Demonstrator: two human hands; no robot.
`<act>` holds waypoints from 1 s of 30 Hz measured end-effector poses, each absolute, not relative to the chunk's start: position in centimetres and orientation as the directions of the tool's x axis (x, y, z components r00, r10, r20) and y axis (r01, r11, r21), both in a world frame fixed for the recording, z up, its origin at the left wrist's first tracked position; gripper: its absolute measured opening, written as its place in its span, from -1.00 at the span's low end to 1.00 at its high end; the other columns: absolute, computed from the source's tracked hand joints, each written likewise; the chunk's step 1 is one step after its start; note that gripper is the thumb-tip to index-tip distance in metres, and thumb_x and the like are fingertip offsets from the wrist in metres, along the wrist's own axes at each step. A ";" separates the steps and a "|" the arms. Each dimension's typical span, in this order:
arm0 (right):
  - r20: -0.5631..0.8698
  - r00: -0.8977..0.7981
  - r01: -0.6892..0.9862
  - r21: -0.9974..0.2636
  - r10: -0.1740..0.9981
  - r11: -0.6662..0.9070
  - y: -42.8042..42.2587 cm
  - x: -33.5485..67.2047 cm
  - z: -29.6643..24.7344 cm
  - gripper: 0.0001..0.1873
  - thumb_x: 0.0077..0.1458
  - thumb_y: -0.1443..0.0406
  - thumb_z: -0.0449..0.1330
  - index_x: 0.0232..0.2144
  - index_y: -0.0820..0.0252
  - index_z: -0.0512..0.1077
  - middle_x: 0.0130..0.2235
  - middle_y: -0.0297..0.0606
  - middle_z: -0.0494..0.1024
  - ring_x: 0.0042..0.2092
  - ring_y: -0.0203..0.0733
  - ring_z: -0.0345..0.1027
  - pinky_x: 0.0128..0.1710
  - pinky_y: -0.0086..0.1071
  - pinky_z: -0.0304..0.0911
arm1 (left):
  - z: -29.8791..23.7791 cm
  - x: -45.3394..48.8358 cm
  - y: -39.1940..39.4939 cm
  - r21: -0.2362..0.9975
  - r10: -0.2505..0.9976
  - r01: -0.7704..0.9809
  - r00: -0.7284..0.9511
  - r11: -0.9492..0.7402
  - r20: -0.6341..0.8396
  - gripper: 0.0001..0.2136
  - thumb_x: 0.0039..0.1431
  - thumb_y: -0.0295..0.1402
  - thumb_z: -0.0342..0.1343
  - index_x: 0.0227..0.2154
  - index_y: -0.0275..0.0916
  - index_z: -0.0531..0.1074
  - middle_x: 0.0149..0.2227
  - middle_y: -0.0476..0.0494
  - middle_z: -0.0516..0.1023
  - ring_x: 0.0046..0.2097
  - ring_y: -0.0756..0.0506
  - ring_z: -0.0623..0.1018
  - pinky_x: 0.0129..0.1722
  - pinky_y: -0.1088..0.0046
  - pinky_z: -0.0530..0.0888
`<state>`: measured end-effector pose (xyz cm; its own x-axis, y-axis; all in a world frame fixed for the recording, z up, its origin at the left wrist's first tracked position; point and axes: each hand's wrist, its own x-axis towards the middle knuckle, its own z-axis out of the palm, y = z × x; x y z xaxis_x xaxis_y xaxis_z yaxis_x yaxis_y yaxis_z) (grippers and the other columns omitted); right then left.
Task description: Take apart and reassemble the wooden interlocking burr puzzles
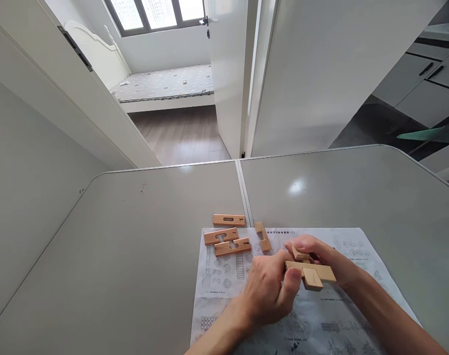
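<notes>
Above a printed sheet [224,301], both hands grip a cluster of pale wooden puzzle pieces [322,272] fitted crosswise into each other. My left hand [270,286] is closed on the near left end, its thumb pressed along the side. From the far right, my right hand [316,249] pinches the same cluster, fingers partly hidden behind it. A pale notched piece [263,236] lies just beyond my left hand. Further left rest darker notched pieces: one numbered 1 [220,235], one numbered 3 [233,246], and a slotted piece numbered 2 [228,220].
Beneath the sheet is a grey table [143,256] with a metal seam [242,192] across it. Beyond its far edge are an open white door [229,69] and a bed [168,84]. Cabinets [424,81] stand at the far right.
</notes>
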<state>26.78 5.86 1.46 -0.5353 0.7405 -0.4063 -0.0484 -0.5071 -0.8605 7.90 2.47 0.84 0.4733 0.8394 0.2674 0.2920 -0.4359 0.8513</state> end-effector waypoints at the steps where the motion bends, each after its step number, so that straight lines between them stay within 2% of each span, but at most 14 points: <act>1: -0.409 -0.531 -0.057 -0.856 0.742 -0.513 5.8 26.7 1.5 -0.39 0.12 -0.16 0.21 -0.61 0.09 0.06 -0.56 -0.47 0.01 -0.51 -0.32 -0.19 -0.51 -0.36 -0.15 | 0.8 7.9 2.5 0.853 0.837 0.289 0.481 -0.434 0.262 -0.55 0.54 -0.03 -0.35 -0.33 -0.17 0.27 -0.46 -0.08 0.49 -0.48 -0.07 0.44 -0.41 0.41 0.29; 6: -0.397 -0.519 -0.070 -0.863 0.757 -0.500 5.8 26.7 1.8 -0.36 0.08 -0.19 0.24 -0.62 0.09 0.07 -0.56 -0.45 0.03 -0.50 -0.30 -0.14 -0.50 -0.34 -0.11 | 0.9 8.0 2.6 0.863 0.823 0.241 0.491 -0.444 0.286 -0.59 0.51 -0.05 -0.23 -0.36 -0.18 0.31 -0.48 -0.08 0.47 -0.50 -0.04 0.40 -0.44 0.43 0.27; 12: -0.361 -0.521 -0.050 -0.892 0.773 -0.450 5.7 26.5 2.2 -0.31 0.03 -0.22 0.30 -0.63 0.09 0.05 -0.56 -0.43 0.04 -0.50 -0.29 -0.11 -0.48 -0.32 -0.12 | 0.8 8.3 2.7 0.861 0.828 0.229 0.464 -0.455 0.314 -0.62 0.46 -0.15 -0.12 -0.51 -0.16 0.14 -0.57 0.02 0.29 -0.54 0.01 0.25 -0.47 0.43 0.17; 16: -0.351 -0.516 -0.069 -0.892 0.781 -0.447 5.6 26.6 1.8 -0.31 0.05 -0.23 0.29 -0.62 0.10 0.06 -0.54 -0.43 0.04 -0.49 -0.29 -0.11 -0.48 -0.33 -0.12 | 0.9 8.3 2.6 0.892 0.852 0.223 0.453 -0.393 0.262 -0.62 0.44 -0.17 -0.11 -0.52 -0.15 0.06 -0.58 0.05 0.21 -0.54 0.03 0.18 -0.48 0.43 0.13; 23: -0.314 -0.545 -0.198 -0.853 0.777 -0.483 5.4 26.9 -0.3 -0.31 0.05 -0.16 0.36 -0.55 0.08 0.01 -0.53 -0.50 0.01 -0.50 -0.34 -0.17 -0.50 -0.37 -0.12 | 1.0 8.1 3.1 0.972 0.889 0.156 0.449 -0.176 0.089 -0.50 0.50 -0.05 -0.21 -0.57 -0.18 0.03 -0.59 0.06 0.09 -0.53 0.05 0.11 -0.49 0.46 0.10; 27: -0.329 -0.540 -0.201 -0.843 0.775 -0.499 5.4 26.9 -0.5 -0.32 0.06 -0.17 0.36 -0.54 0.08 0.03 -0.52 -0.50 0.03 -0.50 -0.34 -0.17 -0.50 -0.36 -0.13 | 1.3 8.1 3.4 0.991 0.899 0.096 0.435 -0.096 0.045 -0.45 0.48 0.00 -0.16 -0.60 -0.19 0.00 -0.60 0.08 -0.01 -0.54 0.07 0.05 -0.52 0.46 0.06; 30: -0.315 -0.546 -0.216 -0.843 0.777 -0.493 5.4 26.9 -0.4 -0.30 0.06 -0.16 0.36 -0.55 0.08 0.00 -0.53 -0.50 0.02 -0.51 -0.34 -0.18 -0.50 -0.35 -0.13 | 1.3 8.1 3.4 0.993 0.899 0.085 0.436 -0.080 0.035 -0.43 0.47 0.02 -0.14 -0.62 -0.20 0.03 -0.61 0.07 0.02 -0.54 0.07 0.07 -0.52 0.45 0.06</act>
